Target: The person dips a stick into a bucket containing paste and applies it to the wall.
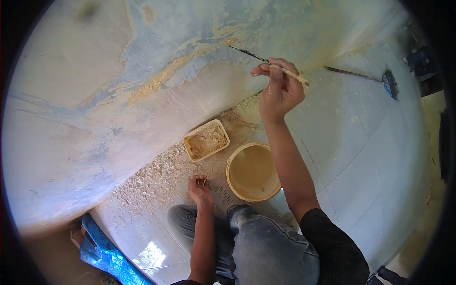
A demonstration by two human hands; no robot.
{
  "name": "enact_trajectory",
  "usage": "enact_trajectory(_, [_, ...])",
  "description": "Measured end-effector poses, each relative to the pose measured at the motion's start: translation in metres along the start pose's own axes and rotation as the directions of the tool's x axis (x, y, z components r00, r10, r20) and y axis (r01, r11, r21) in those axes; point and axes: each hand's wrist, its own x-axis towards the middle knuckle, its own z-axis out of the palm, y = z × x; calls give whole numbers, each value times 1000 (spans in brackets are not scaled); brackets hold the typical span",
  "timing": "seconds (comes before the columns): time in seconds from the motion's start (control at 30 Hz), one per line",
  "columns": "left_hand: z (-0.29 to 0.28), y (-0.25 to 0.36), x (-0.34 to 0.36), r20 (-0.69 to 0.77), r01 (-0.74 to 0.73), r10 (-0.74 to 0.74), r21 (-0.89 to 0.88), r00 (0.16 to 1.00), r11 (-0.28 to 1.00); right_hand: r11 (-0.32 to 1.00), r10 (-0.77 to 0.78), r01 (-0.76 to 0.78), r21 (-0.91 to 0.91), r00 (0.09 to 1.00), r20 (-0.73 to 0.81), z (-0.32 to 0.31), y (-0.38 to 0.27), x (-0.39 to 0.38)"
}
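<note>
In my right hand (282, 88), raised in front of the wall, is a thin tool (250, 54) with a dark, pale-spattered shaft and a light wooden handle. Fingers and thumb pinch it near the middle. Its dark tip points left, close to a tan filled streak (164, 76) on the wall; whether they touch, I cannot tell. My left hand (201, 191) hangs low by my knee with its fingers curled in; what they hold, if anything, is hidden. Just beyond it stands a rectangular tub (207, 156) of crumbly tan paste. A round bucket (229, 183) of tan liquid sits to the right.
Crumbs of tan debris (152, 183) litter the tiled floor (346, 166) along the wall (66, 52). A long-handled brush (390, 84) with dark bristles lies at the far right. A blue tarp (111, 259) is bunched at the lower left.
</note>
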Motion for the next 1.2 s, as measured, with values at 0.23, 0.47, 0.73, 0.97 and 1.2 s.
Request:
enact_trajectory(0.23, [-1, 0, 2, 22, 11, -11, -31, 1000, 999, 996, -30, 29, -85, 999, -13, 6, 5, -6])
enact_trajectory(0.47, [4, 1, 0, -5, 16, -17, -74, 1000, 997, 991, -70, 72, -116, 997, 16, -1, 4, -6])
enact_trajectory(0.73, [-1, -2, 1, 3, 11, -11, -70, 1000, 997, 990, -67, 74, -121, 996, 59, -4, 5, -11])
enact_trajectory(0.97, [-3, -1, 2, 21, 4, -3, -67, 1000, 998, 987, -88, 96, -126, 994, 67, 1, 2, -14])
enact_trajectory(1.2, [-5, -1, 2, 35, 0, 3, -66, 999, 998, 982, -97, 111, -155, 991, 96, 3, -2, -13])
